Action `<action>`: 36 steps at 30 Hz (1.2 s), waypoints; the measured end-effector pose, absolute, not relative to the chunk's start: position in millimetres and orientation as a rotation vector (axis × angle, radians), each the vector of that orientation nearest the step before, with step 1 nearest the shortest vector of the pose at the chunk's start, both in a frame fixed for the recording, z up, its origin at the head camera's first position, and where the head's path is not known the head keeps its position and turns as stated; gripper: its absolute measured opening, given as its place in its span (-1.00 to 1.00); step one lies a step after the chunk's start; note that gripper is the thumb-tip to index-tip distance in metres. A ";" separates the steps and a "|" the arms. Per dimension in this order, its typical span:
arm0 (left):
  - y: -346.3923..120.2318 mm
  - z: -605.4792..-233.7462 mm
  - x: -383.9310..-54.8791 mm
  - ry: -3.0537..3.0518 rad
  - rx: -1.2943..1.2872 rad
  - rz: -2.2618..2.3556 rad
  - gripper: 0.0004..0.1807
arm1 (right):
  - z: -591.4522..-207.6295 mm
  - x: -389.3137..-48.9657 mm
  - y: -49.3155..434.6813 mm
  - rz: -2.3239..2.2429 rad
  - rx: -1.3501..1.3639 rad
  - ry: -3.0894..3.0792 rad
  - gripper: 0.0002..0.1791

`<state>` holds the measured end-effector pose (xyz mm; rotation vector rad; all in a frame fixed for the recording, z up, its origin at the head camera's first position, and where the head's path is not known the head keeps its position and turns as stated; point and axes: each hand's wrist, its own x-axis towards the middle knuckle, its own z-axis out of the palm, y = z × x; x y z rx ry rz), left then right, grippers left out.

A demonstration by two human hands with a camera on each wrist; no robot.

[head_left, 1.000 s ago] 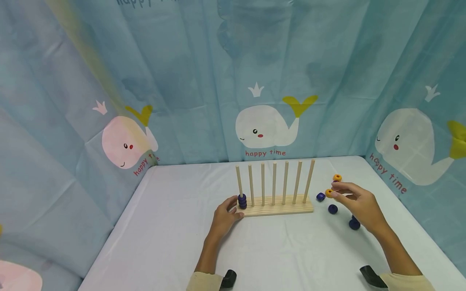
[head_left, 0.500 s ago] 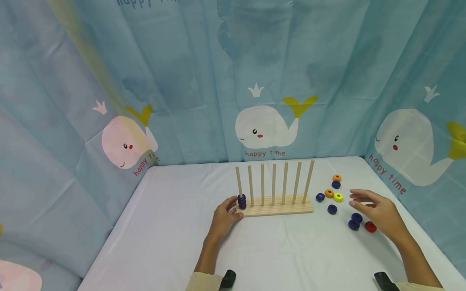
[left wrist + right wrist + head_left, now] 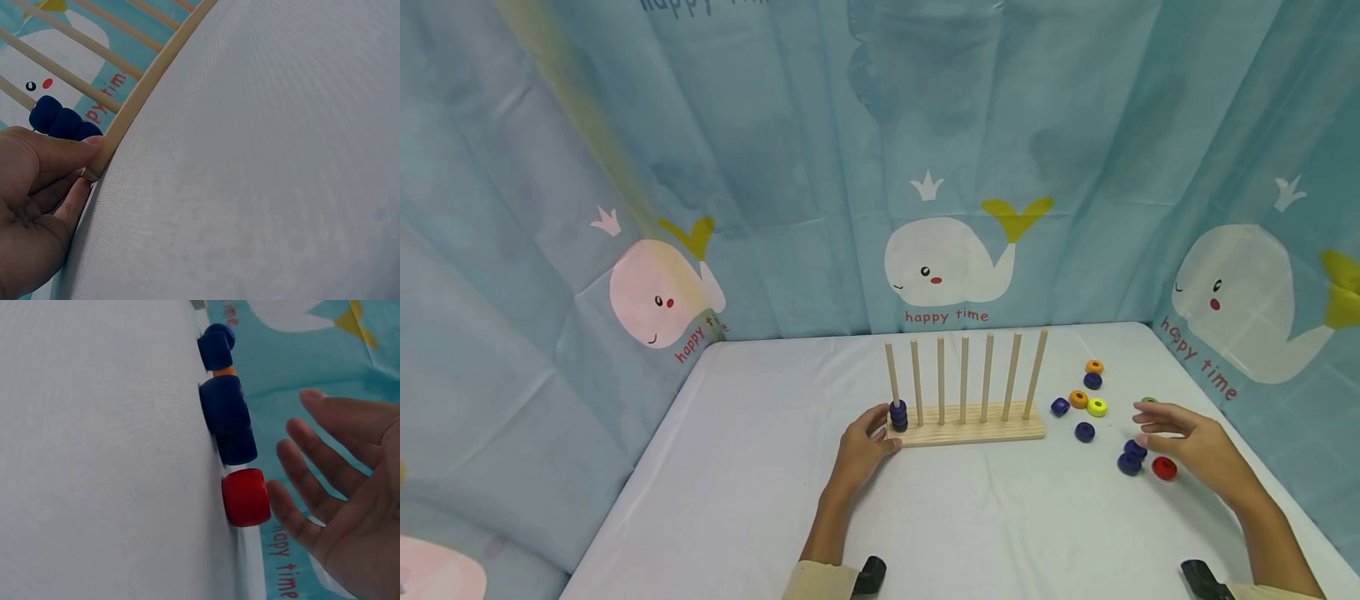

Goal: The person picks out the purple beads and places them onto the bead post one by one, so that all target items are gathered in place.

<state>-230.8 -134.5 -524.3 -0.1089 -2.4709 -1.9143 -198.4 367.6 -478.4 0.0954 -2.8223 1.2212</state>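
Observation:
A wooden peg rack [image 3: 970, 427] with several upright pegs stands on the white-covered table. Three dark blue beads [image 3: 898, 415] are stacked on its leftmost peg. My left hand [image 3: 861, 450] holds the left end of the base, and the left wrist view has the thumb and a finger pinching its corner. Over the loose beads at the right, my right hand [image 3: 1198, 450] hovers with relaxed fingers and nothing between them. Below it lie a red bead [image 3: 1164, 468] and two dark blue beads [image 3: 1130, 463]. A green bead [image 3: 1148, 401] is mostly hidden behind its fingers.
Right of the rack lie a yellow bead [image 3: 1097, 407], two orange beads [image 3: 1094, 367] and several more blue beads [image 3: 1084, 432]. A blue curtain [image 3: 805, 208] with printed whales hangs around the table's back and sides.
My right hand has moved right and back towards me, away from the orange beads, uncovering the yellow and red beads. The left hand and the rack have stayed put.

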 end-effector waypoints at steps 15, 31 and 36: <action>-134.3 -523.5 -229.6 -2.456 -0.132 -1.925 -0.24 | -486.9 -201.8 376.5 1.293 0.093 -2.893 -0.34; -134.3 -523.8 -229.6 -2.477 -0.108 -1.906 -0.25 | -493.4 -205.7 376.7 1.210 0.135 -2.978 -0.33; -134.1 -524.0 -230.2 -2.478 -0.097 -1.905 -0.25 | -491.7 -206.4 374.3 1.156 0.105 -3.011 -0.40</action>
